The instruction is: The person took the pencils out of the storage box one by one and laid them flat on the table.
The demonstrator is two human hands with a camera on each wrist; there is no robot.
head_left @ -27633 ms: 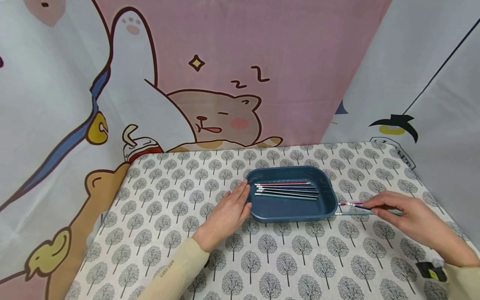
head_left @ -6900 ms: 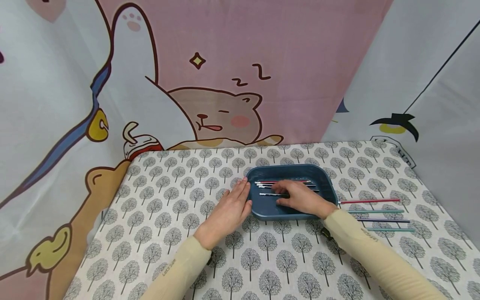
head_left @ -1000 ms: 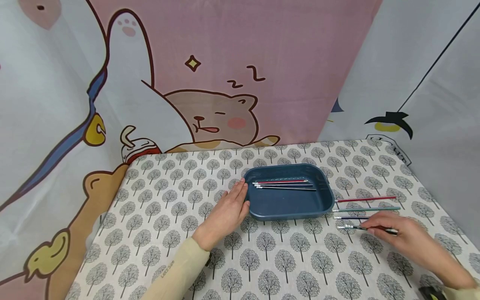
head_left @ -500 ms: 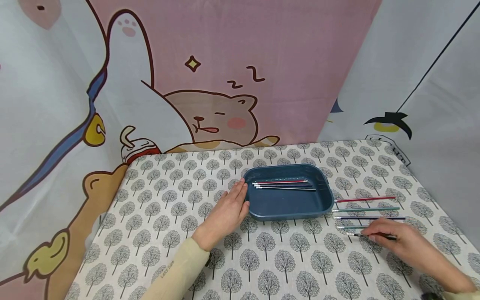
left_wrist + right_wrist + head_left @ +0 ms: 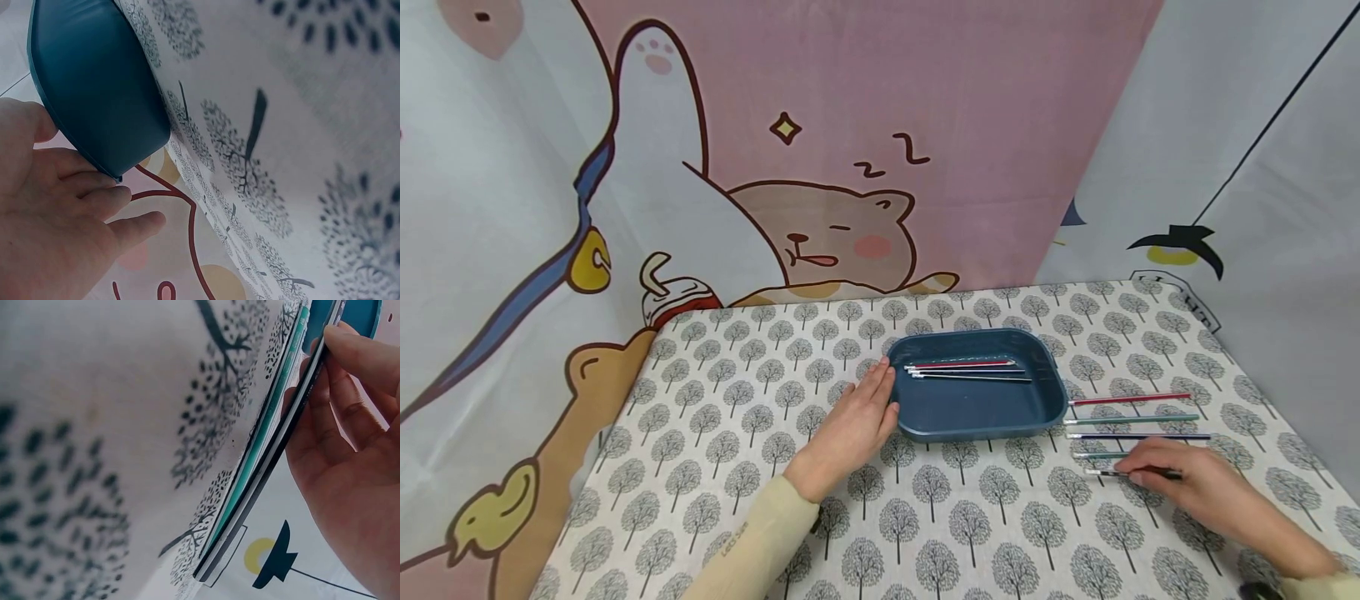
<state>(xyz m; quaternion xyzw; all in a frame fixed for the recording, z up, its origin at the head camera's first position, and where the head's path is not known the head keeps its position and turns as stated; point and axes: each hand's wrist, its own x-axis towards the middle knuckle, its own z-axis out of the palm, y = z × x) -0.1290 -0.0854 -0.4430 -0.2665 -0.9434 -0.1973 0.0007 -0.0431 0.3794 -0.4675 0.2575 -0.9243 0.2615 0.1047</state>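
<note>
My right hand [image 5: 1183, 475] pinches a black pencil [image 5: 275, 447] between thumb and fingers, low over the cloth. Right beside it lies a green pencil [image 5: 253, 447], partly hidden by the hand in the head view. Beyond these, a dark blue pencil [image 5: 1138, 436], another green pencil [image 5: 1138, 418] and a red pencil [image 5: 1135, 399] form a row of near-parallel lines. My left hand [image 5: 850, 429] rests its extended fingers against the left end of a blue tray [image 5: 977, 429]. In the tray, a red pencil [image 5: 962, 364] and a black pencil [image 5: 973, 377] lie among a small bunch.
A white tablecloth [image 5: 760, 492] with a tree print covers the table. Behind it hangs a pink and white cartoon curtain [image 5: 1000, 125], which also closes off both sides. The tray's right end stands close to the pencil row's left ends.
Since 27.6 s ago, some pencils have left the tray and the row has grown. Over the last second my right hand lowered the black pencil nearer me and shifted slightly left. My left hand stayed.
</note>
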